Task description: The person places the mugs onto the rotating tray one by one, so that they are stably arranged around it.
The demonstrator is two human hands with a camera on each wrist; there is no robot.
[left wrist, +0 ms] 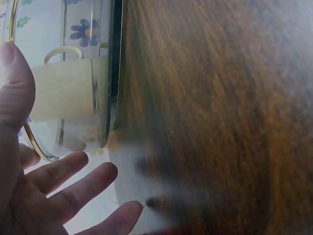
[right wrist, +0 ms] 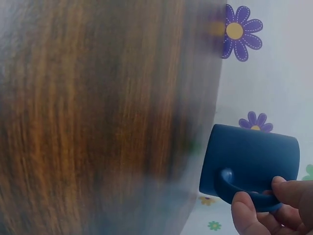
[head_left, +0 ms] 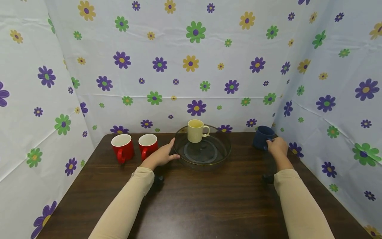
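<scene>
A clear glass bowl (head_left: 206, 159) stands at the back middle of the table with a pale yellow mug (head_left: 195, 132) upright inside it. My left hand (head_left: 161, 155) is at the bowl's left rim, thumb and fingers spread apart; in the left wrist view the fingers (left wrist: 93, 181) extend loosely beside the glass. At the back right, my right hand (head_left: 278, 146) grips the handle of a dark blue mug (head_left: 262, 136). The right wrist view shows thumb and fingertips pinching that handle (right wrist: 244, 196), and the mug's opening is hidden there.
Two red mugs with white insides, one (head_left: 123, 148) farther left and one (head_left: 148, 146) just beyond my left hand, stand at the back left. Flowered white cloth (head_left: 170, 73) hangs behind and along both sides of the dark wooden table (head_left: 209, 205).
</scene>
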